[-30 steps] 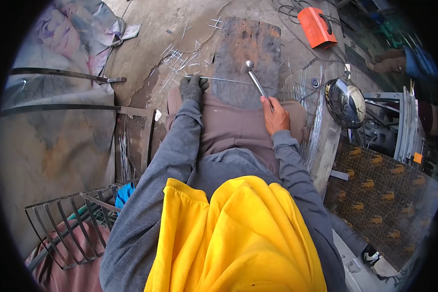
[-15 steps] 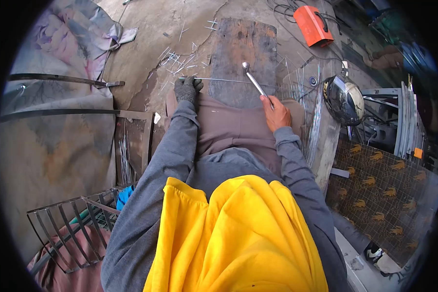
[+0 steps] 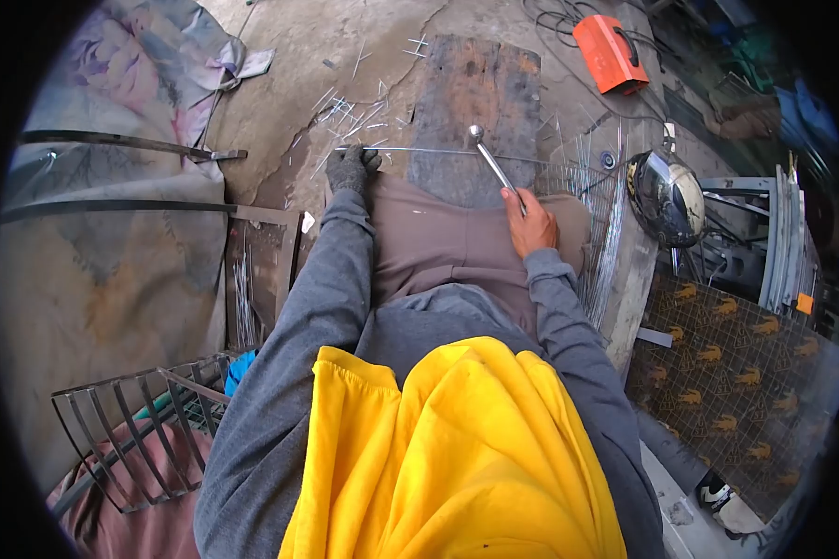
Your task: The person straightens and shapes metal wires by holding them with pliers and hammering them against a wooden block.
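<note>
My left hand (image 3: 352,169), in a dark grey knit glove, is closed around one end of a thin metal rod (image 3: 419,150). The rod runs to the right across a worn wooden board (image 3: 471,88) in front of my lap. My bare right hand (image 3: 533,224) grips the lower handle of a shiny metal hammer (image 3: 497,170). Its rounded head sits just above the rod, over the board; whether it touches either cannot be told.
Short cut rods (image 3: 352,119) lie scattered on the ground to the left. Long thin rods (image 3: 606,228) stand by my right leg. A welding helmet (image 3: 667,197), an orange machine (image 3: 611,54) with cables and a patterned sheet (image 3: 727,382) are at right; a metal frame (image 3: 261,219) at left.
The whole view has shifted slightly, with the surroundings moving a little to the right. My left hand appears slightly farther left along the rod; the hammer stays over the board.
</note>
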Demonstrator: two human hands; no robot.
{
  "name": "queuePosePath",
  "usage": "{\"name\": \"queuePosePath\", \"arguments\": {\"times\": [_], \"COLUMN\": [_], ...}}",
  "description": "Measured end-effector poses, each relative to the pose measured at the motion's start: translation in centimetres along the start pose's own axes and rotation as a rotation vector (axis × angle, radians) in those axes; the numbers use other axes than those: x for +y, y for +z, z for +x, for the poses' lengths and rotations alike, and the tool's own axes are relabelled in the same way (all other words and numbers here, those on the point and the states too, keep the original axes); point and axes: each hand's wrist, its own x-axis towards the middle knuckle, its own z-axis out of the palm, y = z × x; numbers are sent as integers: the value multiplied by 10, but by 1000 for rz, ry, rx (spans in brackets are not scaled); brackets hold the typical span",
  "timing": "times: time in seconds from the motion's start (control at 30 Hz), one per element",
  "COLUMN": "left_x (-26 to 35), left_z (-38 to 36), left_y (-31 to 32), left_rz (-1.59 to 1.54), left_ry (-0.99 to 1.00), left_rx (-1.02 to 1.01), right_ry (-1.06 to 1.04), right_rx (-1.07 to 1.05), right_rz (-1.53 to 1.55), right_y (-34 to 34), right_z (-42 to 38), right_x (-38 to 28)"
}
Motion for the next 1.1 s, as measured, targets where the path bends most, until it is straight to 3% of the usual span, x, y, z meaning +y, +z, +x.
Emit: {"name": "queuePosePath", "arguments": {"times": [0.17, 0.27, 0.33, 0.57, 0.63, 0.7, 0.73, 0.77, 0.83, 0.9, 0.97, 1.03, 1.1], "left_x": [0, 2, 1, -5, -8, -18, 10, 17, 27, 40, 84, 119, 140], "left_z": [-1, -4, -4, 2, 9, 21, -11, -16, -17, -21, -59, -102, -143], "left_y": [6, 5, 3, -2, -4, -17, 4, 3, -7, -14, 18, 46, 75], "left_rz": [-12, -19, -12, -13, -17, 289, -41, -38, -126, -108, -130, -9, 40], "left_ry": [-34, -39, -37, -13, -14, 174, -5, -4, 176, 231, 462, 694, 808], "left_rx": [-7, 20, 16, 11, -20, -61, 69, 73, 121, 132, 150, 67, -43], "right_ry": [38, -76, 13, -63, -28, 22, 69, 69, 80, 99, 164, 155, 147], "right_rx": [-55, 64, -69, 38, -90, -81, -87, -91, -33, -64, -124, -114, -109], "right_rz": [-106, 4, -131, 2, -89, -61, -35, -31, -37, -60, -113, -123, -136], "right_y": [-6, 0, -3, 0, -4, -14, -20, -26, -40, -45, -45, -45, -43], "right_z": [8, 8, 12, 7, 19, 17, 13, 8, -3, -11, -15, -13, -12], "right_x": [-9, -4, -5, 3, 7, 6, 4, 4, 8, 21, 31, 29, 30]}}
